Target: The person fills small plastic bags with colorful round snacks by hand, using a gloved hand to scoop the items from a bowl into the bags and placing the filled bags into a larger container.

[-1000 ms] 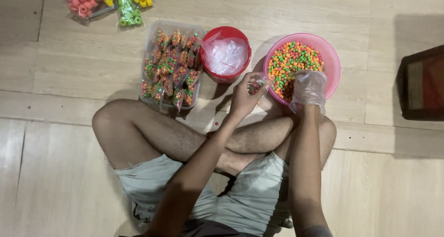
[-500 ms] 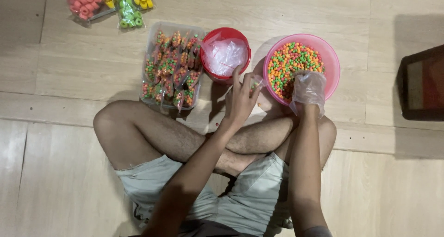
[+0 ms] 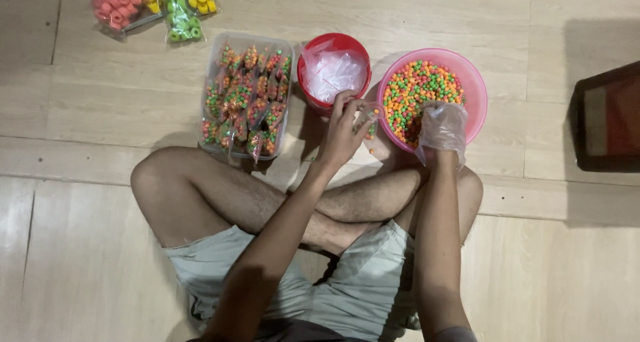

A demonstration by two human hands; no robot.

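two clear bags of ring-shaped snacks [image 3: 150,5], pink in one and green and yellow in the other, are lying at the far left on the wooden floor [image 3: 100,102]. right of them a clear rectangular tub [image 3: 248,95] is sitting packed with small filled packets of multicoloured candy balls. beside it a red round tub [image 3: 333,69] is holding a heap of empty clear plastic bags. the left hand [image 3: 343,132] is hovering just in front of the red tub, its fingers [image 3: 347,102] pinching the mouth of a small clear packet [image 3: 367,122] that is holding a few candy balls; the packet is hanging between the red tub and the pink bowl, near the bowl's rim. the pink bowl [image 3: 477,95] is sitting to the right, nearly full of orange, green and pink candy balls [image 3: 417,85]. the right hand [image 3: 443,129], covered in a clear plastic glove, is resting in the bowl's near side among the balls; i cannot tell how its fingers are set. a dark wooden piece of furniture [image 3: 607,119] is standing at the far right.
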